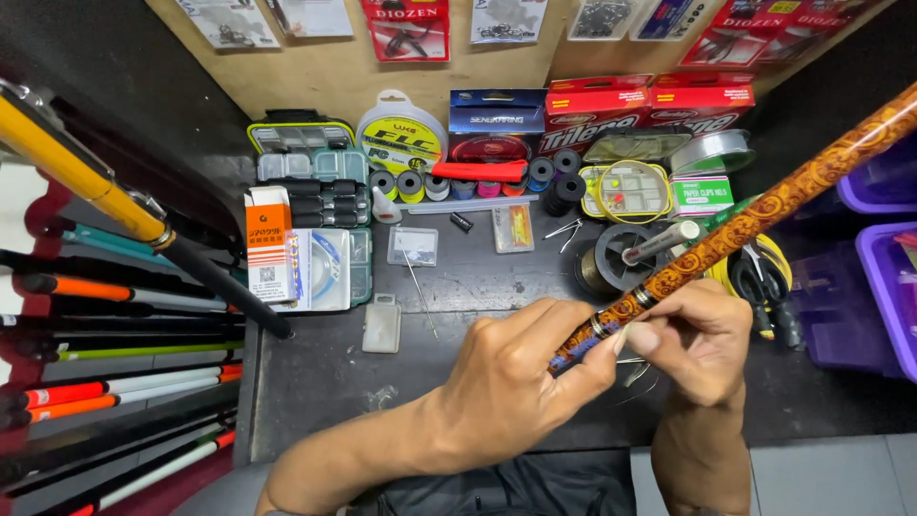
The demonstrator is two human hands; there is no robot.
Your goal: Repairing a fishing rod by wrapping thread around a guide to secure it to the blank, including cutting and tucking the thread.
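Note:
My left hand (511, 382) and my right hand (697, 339) meet over a dark workbench (315, 382) around a brown patterned fishing rod (764, 215). The rod runs from between my fingers up to the right edge of the view. My left hand wraps the rod's lower end, where a dark band and a bluish section show. The thumb and fingers of my right hand pinch the rod just above that band. A thin wire piece (635, 368) lies on the bench under my hands.
Several thread spools (478, 183), line boxes (592, 110), a clear tackle box (320, 229), a round parts case (626, 191), a spool (611, 258) and scissors (764, 272) crowd the back. Rods (124, 315) are racked at left. Purple bins (888, 287) stand at right.

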